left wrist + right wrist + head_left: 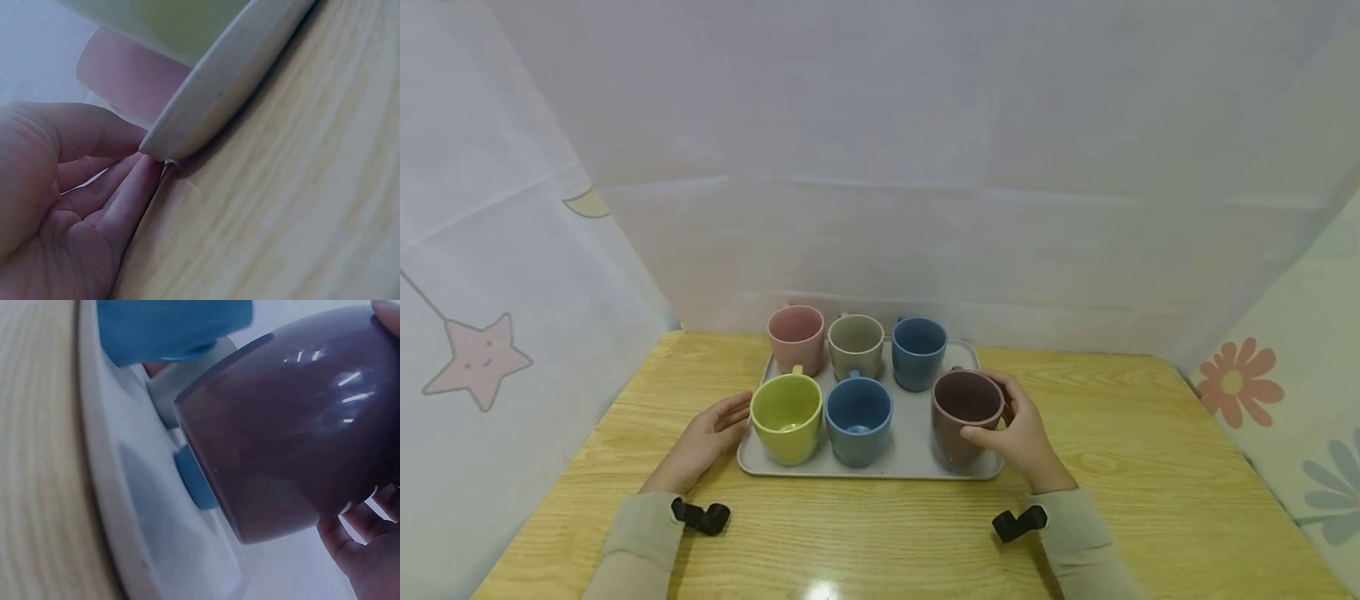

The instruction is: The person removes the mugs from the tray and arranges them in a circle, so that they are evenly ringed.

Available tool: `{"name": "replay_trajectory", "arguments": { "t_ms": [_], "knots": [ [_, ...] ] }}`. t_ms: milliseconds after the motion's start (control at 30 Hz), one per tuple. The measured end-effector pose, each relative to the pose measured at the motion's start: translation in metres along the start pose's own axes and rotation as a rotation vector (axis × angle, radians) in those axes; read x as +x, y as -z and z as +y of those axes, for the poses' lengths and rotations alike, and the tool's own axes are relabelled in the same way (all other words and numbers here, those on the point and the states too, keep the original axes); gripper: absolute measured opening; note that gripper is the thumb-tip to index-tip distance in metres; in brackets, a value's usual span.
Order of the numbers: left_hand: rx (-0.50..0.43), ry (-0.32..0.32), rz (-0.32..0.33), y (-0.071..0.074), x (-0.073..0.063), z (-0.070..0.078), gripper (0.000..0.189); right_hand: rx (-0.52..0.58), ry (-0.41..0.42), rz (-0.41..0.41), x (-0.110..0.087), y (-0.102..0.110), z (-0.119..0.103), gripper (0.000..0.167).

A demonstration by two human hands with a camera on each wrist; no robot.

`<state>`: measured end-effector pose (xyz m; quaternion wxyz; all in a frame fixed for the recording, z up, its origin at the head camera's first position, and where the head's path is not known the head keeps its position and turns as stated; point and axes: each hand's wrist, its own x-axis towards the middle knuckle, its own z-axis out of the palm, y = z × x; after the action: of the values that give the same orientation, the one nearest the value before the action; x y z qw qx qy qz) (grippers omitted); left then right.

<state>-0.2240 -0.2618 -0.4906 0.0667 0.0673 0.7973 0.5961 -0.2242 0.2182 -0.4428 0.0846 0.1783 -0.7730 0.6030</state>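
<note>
My right hand (1024, 433) grips a dark maroon mug (958, 446) round its body, thumb at the near side and fingers behind. In the right wrist view the bottom of this mug (281, 444) stands raised over the light grey tray (156, 500). My left hand (707, 437) is at the left side of the tray (910, 433). Seen from the left wrist, it pinches the tray's edge (206, 94), thumb on top and fingertips beneath. Beside that hand a yellow-green mug (787, 425) stands on the tray, with a blue mug (859, 425) to its right.
Along the tray's back stand a pink mug (796, 337), a grey-beige mug (855, 346) and another blue mug (918, 354). Under the tray lies a wooden table (850, 533). White cloth (880, 208) hangs behind and at both sides.
</note>
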Motion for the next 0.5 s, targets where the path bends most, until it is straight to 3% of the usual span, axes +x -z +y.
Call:
{"name": "replay_trajectory", "arguments": {
  "t_ms": [267,500],
  "knots": [
    [-0.005,-0.019,-0.007,0.002,-0.001,0.000,0.063,0.042,0.070,0.074,0.000,0.023,-0.002,0.077],
    [-0.004,-0.006,-0.006,0.000,-0.003,0.001,0.064,0.013,0.052,0.158,-0.001,0.046,0.000,0.074]
  ]
}}
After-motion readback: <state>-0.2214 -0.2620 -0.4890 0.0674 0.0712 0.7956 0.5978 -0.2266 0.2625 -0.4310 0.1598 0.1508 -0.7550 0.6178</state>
